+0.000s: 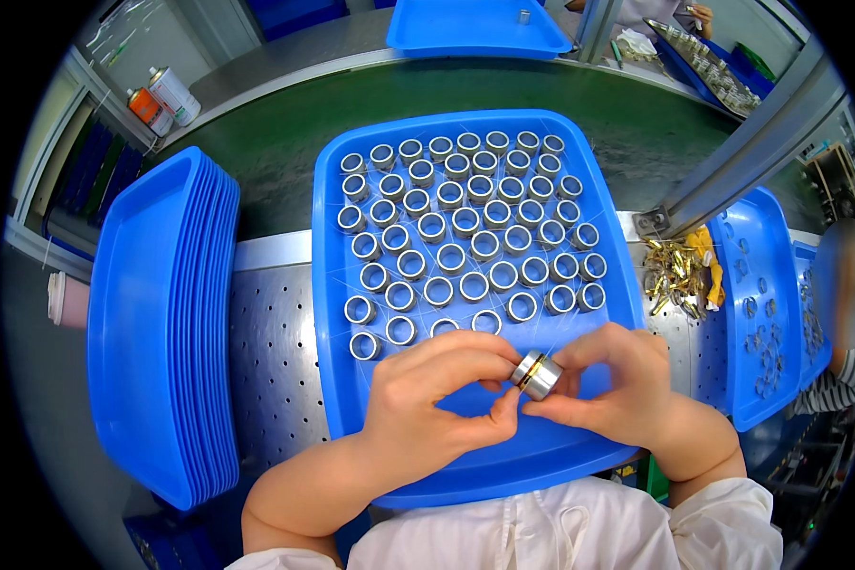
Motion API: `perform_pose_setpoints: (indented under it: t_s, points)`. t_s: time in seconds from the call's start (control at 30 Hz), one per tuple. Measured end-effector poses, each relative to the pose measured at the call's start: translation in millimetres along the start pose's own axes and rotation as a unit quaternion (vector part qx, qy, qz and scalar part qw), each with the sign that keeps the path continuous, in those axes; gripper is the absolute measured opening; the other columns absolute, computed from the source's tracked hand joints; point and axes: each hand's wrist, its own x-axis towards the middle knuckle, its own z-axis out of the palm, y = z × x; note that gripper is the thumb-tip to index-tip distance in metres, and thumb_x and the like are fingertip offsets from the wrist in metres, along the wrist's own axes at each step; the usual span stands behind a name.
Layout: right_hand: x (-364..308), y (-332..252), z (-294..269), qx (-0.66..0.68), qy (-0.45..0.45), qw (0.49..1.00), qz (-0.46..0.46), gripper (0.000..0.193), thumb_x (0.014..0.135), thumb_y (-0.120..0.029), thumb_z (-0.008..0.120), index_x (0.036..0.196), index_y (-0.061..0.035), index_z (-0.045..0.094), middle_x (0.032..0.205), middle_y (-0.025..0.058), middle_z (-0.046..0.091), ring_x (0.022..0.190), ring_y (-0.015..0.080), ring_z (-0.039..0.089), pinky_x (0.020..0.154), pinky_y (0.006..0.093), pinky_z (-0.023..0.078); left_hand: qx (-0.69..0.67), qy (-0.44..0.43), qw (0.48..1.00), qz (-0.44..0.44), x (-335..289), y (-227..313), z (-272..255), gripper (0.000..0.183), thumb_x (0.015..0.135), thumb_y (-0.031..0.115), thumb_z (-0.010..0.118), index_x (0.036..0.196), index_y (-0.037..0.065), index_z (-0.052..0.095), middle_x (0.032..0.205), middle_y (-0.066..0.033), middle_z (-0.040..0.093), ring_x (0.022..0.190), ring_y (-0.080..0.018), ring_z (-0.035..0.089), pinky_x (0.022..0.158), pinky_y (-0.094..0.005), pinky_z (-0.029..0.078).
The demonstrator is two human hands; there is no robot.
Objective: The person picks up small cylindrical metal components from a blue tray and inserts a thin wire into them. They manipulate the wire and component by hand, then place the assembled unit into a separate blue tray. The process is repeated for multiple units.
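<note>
My left hand (432, 394) and my right hand (619, 382) pinch a short, shiny metal cylinder (540, 378) between them. A thin gold-coloured ring (530, 369) sits around the cylinder near its left end. The cylinder lies on its side in the air over the near part of a blue tray (327, 380). In that tray, many short metal sleeves (474, 286) stand upright in loose rows, their round openings facing up. My left fingertips touch the cylinder's left end, and my right fingers hold its right end. My left hand covers part of the nearest sleeves.
A stack of blue trays (161, 332) stands at the left. Right of my tray lie brass-coloured pieces (673, 275) and another blue tray (765, 394) with thin rings. A metal post (750, 142) rises nearby. Spray cans (173, 95) stand far left. Other people are at the right.
</note>
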Motion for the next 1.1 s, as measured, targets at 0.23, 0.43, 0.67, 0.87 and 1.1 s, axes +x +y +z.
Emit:
perform_pose_setpoints:
  t_s: [0.23,0.43,0.67,0.87,1.1]
  points:
    - [-3,-3,6,-0.014,0.013,1.000,-0.019,0.031,0.061,-0.013,0.084,0.078,-0.0045,0.059,0.060,0.0045,0.061,0.051,0.0100,0.061,0.045,0.0207,0.047,0.011,-0.001,1.000,0.019,-3,-1,0,0.021,0.060,-0.005,0.069,0.080,0.000,0.062,0.083,-0.0084,0.064,0.061,-0.0133,0.063,0.053,-0.0224,0.052]
    - [-3,-4,6,-0.022,0.012,0.999,-0.021,0.030,0.062,-0.012,0.083,0.078,-0.0044,0.059,0.061,0.0048,0.062,0.052,0.0101,0.061,0.045,0.0207,0.047,0.024,0.008,1.000,0.019,-4,0,0,0.021,0.059,-0.005,0.070,0.078,0.001,0.062,0.082,-0.0074,0.063,0.060,-0.0128,0.063,0.051,-0.0218,0.051]
    - [-1,-3,6,-0.035,0.025,0.998,-0.046,0.031,0.061,-0.009,0.083,0.081,-0.0017,0.060,0.065,0.0063,0.063,0.054,0.0122,0.062,0.047,0.0225,0.048,0.006,0.010,1.000,0.005,-2,0,0,0.021,0.061,-0.005,0.069,0.080,0.001,0.063,0.084,-0.0085,0.064,0.063,-0.0132,0.064,0.055,-0.0220,0.052]
    - [5,-3,2,-0.076,0.024,0.992,-0.093,0.034,0.059,-0.005,0.082,0.086,0.0002,0.062,0.073,0.0096,0.064,0.059,0.0182,0.063,0.051,0.0257,0.049,-0.126,0.010,0.985,-0.114,-2,-4,-1,0.020,0.066,-0.007,0.067,0.084,-0.002,0.065,0.089,-0.0105,0.064,0.072,-0.0140,0.065,0.066,-0.0234,0.055]
    - [7,-3,3,-0.083,0.021,0.988,-0.129,0.034,0.060,-0.003,0.079,0.090,0.0003,0.063,0.075,0.0105,0.064,0.061,0.0217,0.062,0.053,0.0278,0.049,-0.116,0.012,0.986,-0.122,-1,-1,-3,0.015,0.066,-0.006,0.068,0.080,-0.002,0.065,0.088,-0.0101,0.064,0.072,-0.0134,0.065,0.067,-0.0231,0.055]
